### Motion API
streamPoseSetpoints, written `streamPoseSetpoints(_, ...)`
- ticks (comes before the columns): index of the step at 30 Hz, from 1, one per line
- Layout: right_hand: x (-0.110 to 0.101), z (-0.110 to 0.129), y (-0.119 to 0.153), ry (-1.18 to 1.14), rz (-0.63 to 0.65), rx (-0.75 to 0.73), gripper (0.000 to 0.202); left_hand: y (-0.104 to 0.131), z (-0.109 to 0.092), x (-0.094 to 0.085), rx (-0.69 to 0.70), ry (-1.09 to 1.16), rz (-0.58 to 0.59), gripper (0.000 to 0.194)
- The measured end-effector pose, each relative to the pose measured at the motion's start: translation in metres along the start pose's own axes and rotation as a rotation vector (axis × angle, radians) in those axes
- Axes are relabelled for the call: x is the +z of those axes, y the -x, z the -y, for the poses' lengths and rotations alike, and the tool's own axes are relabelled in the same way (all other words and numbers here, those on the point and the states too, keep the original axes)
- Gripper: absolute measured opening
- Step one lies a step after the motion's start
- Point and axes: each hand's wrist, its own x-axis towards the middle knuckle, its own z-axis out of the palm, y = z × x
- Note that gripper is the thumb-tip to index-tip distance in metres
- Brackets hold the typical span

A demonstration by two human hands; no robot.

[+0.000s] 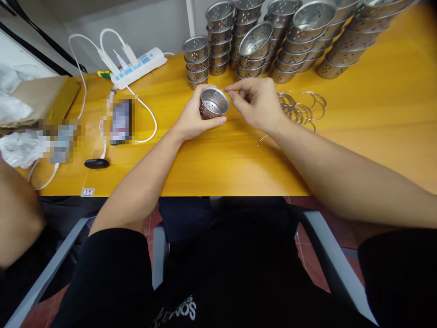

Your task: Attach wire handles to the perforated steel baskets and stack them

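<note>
Occupying upper centre of head view: perforated metal cup point(214, 105), held in left hand point(194, 115) between thumb and fingers, its rim just left of right hand point(262, 102), whose pinched fingertips hold thin wire point(221, 90).

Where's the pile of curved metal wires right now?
In the head view, the pile of curved metal wires lies on the table right of centre, beside your right hand and in front of the stacked perforated metal cups.
</note>
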Motion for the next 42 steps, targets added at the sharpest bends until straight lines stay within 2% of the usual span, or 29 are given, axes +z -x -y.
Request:
streamPoseSetpoints(9,0.007,-0.004,0.003,-0.098,-0.04,0.066,0.05,-0.002,0.003,0.003,-0.05,0.016,-0.034,0.128)
streamPoseSetpoints(17,0.012,0.0,0.003,-0.068,-0.052,0.042,0.044,-0.006,-0.026,0.011,-0.122,0.041,-0.072,0.123)
streamPoseSetpoints(21,0.011,0.0,0.004,-0.106,-0.035,0.081,0.035,-0.007,-0.027,0.014,-0.108,-0.011,-0.1,0.12)
streamPoseSetpoints(29,0.014,0.007,0.003,-0.224,-0.028,0.116,0.034,-0.004,-0.03,0.016,-0.13,-0.086,-0.088,0.116)
streamPoseSetpoints(33,0.008,0.02,0.002,-0.286,-0.008,0.087,0.048,-0.005,-0.025,0.016,-0.127,-0.016,-0.086,0.106)
streamPoseSetpoints(36,-0.002,0.026,0.001,-0.354,0.116,0.124,0.064,-0.004,-0.02,0.01,-0.127,0.053,-0.044,0.102)
streamPoseSetpoints(39,-0.009,0.029,0.0,-0.41,0.227,0.162,0.079,-0.002,-0.016,0.004,-0.115,0.122,0.007,0.106)
streamPoseSetpoints(42,-0.008,0.027,0.0,-0.424,0.218,0.151,0.085,-0.001,-0.01,0.004,-0.074,0.135,0.027,0.117)
